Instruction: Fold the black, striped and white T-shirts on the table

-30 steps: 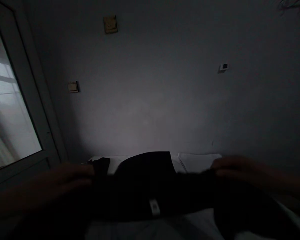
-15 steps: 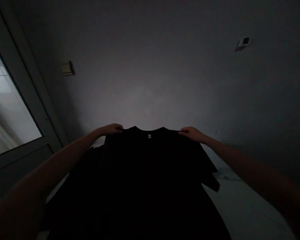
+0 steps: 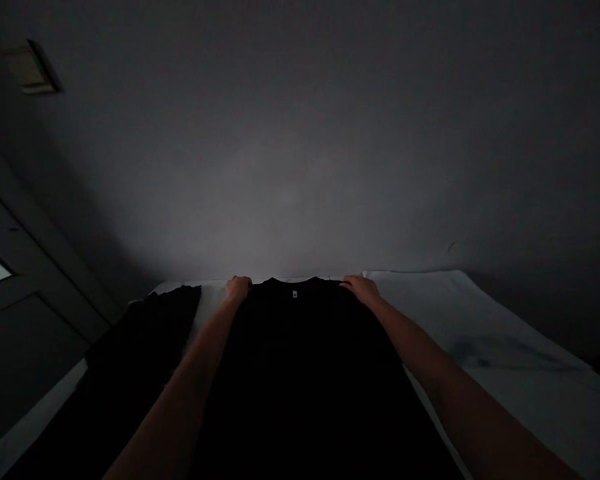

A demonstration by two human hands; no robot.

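A black T-shirt [image 3: 310, 373] is stretched out in front of me, its neckline at the far end and a small pale label [image 3: 295, 294] inside the collar. My left hand [image 3: 239, 287] is closed on the left shoulder of the shirt. At the right shoulder, my right hand [image 3: 360, 289] pinches the fabric between thumb and fingers. The sleeves are hard to make out in the dark, and my forearms cover parts of the shirt's sides.
Left of the shirt lies a heap of dark cloth [image 3: 135, 360] on a white-covered surface [image 3: 520, 400]. That surface meets a grey wall [image 3: 300, 153] at the back. A door [image 3: 30, 320] stands at the left, with a wall switch [image 3: 33, 67] above.
The shirt's collar end has come down toward the white surface, with both hands still gripping the shoulders. My view has tilted down and shifted right; more of the surface shows.
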